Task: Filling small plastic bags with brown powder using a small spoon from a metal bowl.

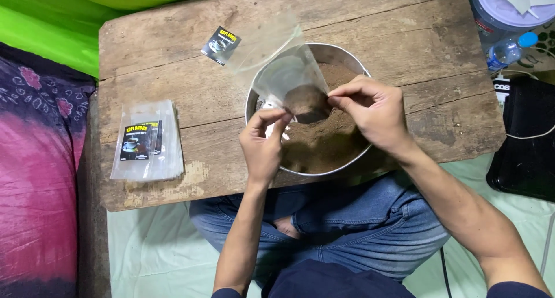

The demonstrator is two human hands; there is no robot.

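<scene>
1. A stack of clear pouches lies flat on the left of the bench; the top one bears a dark rectangular label showing a cup.
2. The bench is worn, scratched brown wood with chipped edges.
3. The left hand has its fingers pinched shut on the near edge of a clear pouch, held over the bowl.
4. This pouch tilts up and away; its small black label sits at the far upper left corner, and brown powder shows through its lower end.
5. The round metal bowl at bench centre is filled with the same fine powder.
6. The right hand pinches the pouch's mouth too, fingers closed on the film.
7. At far right, a plastic bottle with a blue cap and a dark bag are cut off by the frame.
</scene>
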